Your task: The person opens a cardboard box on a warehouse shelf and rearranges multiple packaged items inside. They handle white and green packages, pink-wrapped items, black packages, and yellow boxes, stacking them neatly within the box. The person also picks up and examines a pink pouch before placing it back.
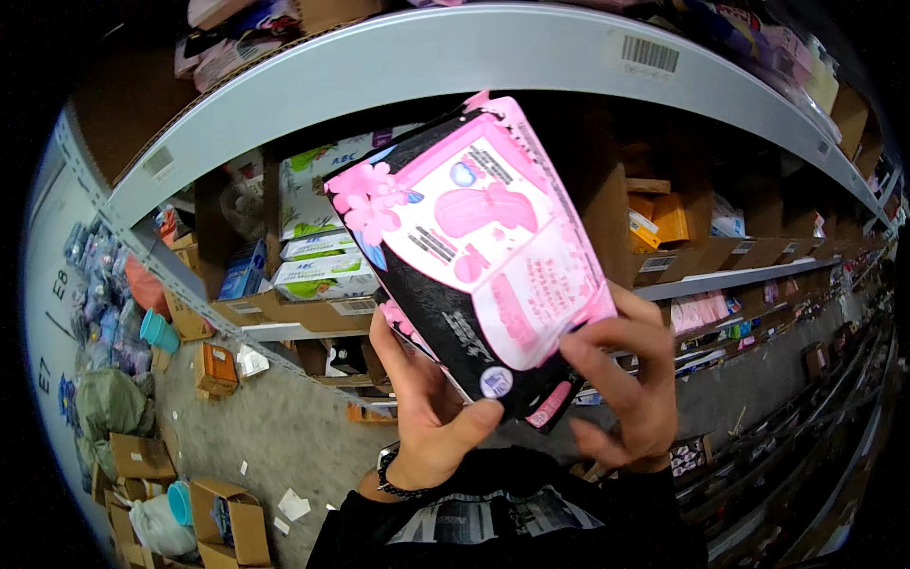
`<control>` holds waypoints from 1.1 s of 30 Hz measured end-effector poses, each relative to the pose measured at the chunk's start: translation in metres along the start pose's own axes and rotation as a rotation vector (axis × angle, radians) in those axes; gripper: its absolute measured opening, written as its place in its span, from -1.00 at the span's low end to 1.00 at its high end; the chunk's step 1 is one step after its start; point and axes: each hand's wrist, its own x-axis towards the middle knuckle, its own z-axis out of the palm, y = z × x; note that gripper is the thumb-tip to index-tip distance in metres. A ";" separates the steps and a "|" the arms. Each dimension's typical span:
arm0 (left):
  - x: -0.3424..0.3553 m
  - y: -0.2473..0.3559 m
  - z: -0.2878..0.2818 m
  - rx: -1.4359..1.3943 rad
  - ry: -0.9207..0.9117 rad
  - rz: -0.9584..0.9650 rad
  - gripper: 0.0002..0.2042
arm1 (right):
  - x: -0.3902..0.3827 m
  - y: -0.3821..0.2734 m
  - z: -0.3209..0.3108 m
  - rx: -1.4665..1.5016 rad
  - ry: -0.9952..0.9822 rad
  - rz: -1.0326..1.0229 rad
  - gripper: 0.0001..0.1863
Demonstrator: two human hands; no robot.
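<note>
So both hands are up in front of the shelving, holding one flat soft pack [474, 256], black with a big pink and white panel and pink flowers on the corner. It sits dead centre of the view, tilted so its top leans toward 11 o'clock and its bottom edge points down at about 5.

The left hand [427, 417] comes in from 6 o'clock and has the pack's lower left corner. Its thumb is pressed flat across the front near the bottom, right below a small round sticker, and the rest of the fingers are curled around behind the pack, so I can't really see them. A dark beaded bracelet [393, 479] is on that wrist.

The right hand [621, 379] grips the lower right edge from the 4 o'clock side. The fingers [607, 334] wrap over the front of the pink panel and pinch the edge, and the pack lies between those fingers and the palm behind it. So both hands are closed on the pack, one per bottom corner.

Behind it all is a grey metal shelf [455, 57] curving across the top, with white and green packs [322, 261] stacked in a bay at 9 o'clock and orange boxes [664, 220] at 3. Down at 7 o'clock the concrete floor has open cardboard boxes [227, 517] scattered about.
</note>
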 end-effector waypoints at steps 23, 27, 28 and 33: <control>0.005 0.009 -0.034 0.255 0.193 0.214 -0.49 | 0.033 0.009 0.039 0.165 0.799 0.519 -0.77; 0.010 0.012 -0.047 0.315 0.354 0.277 -0.46 | 0.033 0.021 0.013 0.588 0.995 0.443 -0.62; 0.010 0.013 -0.046 0.295 0.339 0.295 -0.45 | 0.028 0.025 0.006 0.583 0.984 0.461 -0.62; 0.008 0.013 -0.040 0.505 0.410 0.408 -0.37 | 0.022 0.031 -0.022 0.705 0.895 0.487 -0.68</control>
